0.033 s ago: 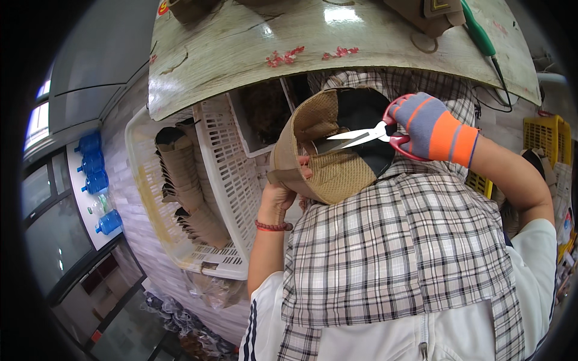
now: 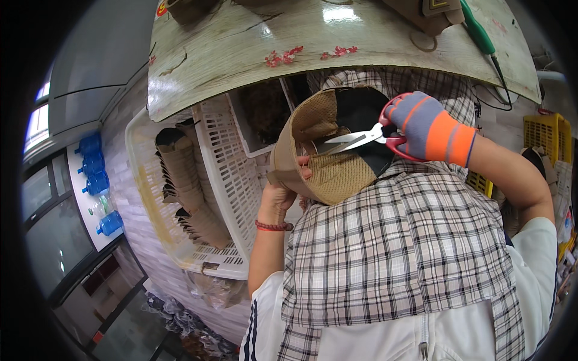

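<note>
Head view: scissors [image 2: 360, 141] reach into the open cap [image 2: 344, 179], their tips near the fingertips of the bare left hand [image 2: 280, 195], so a slip or a careless squeeze could nick a finger. The blades could also catch the cap's dark lining [image 2: 361, 111] if the soft wall sags or folds into their path. Left of the cap, the left hand is curled closed on its wall, fingertips inside, forearm rising from below. Right of the cap, the gloved right hand [image 2: 426, 125] wraps tightly around the red handles, elbow bent outward, blades aimed left across the opening; how far they are parted, I cannot tell. A plaid apron [image 2: 385, 253] lies below the cap, the bench [image 2: 229, 75] beyond it.
</note>
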Available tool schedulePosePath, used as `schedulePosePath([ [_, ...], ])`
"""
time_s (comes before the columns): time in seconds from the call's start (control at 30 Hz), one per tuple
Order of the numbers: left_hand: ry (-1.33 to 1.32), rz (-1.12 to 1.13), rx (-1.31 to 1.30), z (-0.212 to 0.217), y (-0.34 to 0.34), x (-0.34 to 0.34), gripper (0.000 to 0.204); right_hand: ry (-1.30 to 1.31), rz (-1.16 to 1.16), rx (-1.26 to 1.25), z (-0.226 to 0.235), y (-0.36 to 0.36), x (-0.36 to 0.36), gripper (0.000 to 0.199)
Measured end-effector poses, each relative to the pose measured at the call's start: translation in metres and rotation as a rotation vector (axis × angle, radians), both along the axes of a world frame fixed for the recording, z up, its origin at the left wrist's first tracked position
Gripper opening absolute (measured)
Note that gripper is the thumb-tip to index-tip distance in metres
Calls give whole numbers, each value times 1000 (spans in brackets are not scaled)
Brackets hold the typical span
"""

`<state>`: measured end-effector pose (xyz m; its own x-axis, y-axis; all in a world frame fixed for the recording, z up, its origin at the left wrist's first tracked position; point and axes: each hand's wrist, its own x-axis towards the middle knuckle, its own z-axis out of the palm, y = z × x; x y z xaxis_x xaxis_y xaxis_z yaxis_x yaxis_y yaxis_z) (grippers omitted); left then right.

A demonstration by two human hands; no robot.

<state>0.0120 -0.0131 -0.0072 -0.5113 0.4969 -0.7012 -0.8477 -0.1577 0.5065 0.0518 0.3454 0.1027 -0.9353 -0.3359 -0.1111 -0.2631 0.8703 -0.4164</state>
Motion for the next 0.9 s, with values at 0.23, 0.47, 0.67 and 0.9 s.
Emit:
schedulePosePath([
  [0.23, -80, 59, 16, 8, 8, -1, 36, 29, 80, 83, -3, -38, -12, 26],
  [0.47, -84, 77, 14, -1, 3, -1, 35, 94, 126, 169, -10, -45, -16, 22],
  [0.67, -73, 51, 47, -9, 0, 0, 35, 91, 152, 161, -16, -45, -18, 22],
  [0.9, -97, 29, 30, 6, 7, -2, 39, -76, -16, 120, -15, -10, -10, 32],
])
